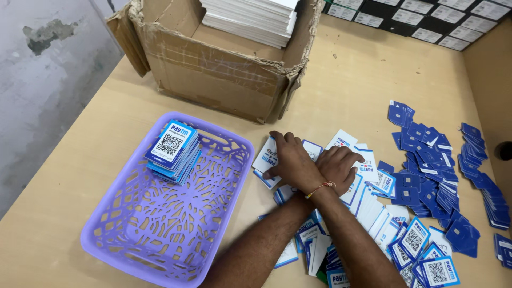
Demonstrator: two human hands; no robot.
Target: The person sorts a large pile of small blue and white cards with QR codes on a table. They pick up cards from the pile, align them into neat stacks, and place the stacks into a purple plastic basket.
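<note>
My forearms cross over a loose heap of blue-and-white code cards (373, 213) on the wooden table (341, 85). My right hand (290, 159), with a thread band at the wrist, reaches across to the left. Its fingers and thumb span a small pile of white cards (265, 160) beside the purple basket (160, 234). My left hand (341, 166) lies under the right arm, fingers curled down on cards in the middle of the heap. A neat stack of code cards (173, 151) stands in the basket's far left corner.
A torn cardboard box (224, 74) holding stacked white cards (250, 18) stands behind the basket. Blue cards (432, 165) are strewn to the right, near a wooden side wall (490, 80). Black labelled boxes (416, 18) line the far edge. Grey floor (42, 96) lies at left.
</note>
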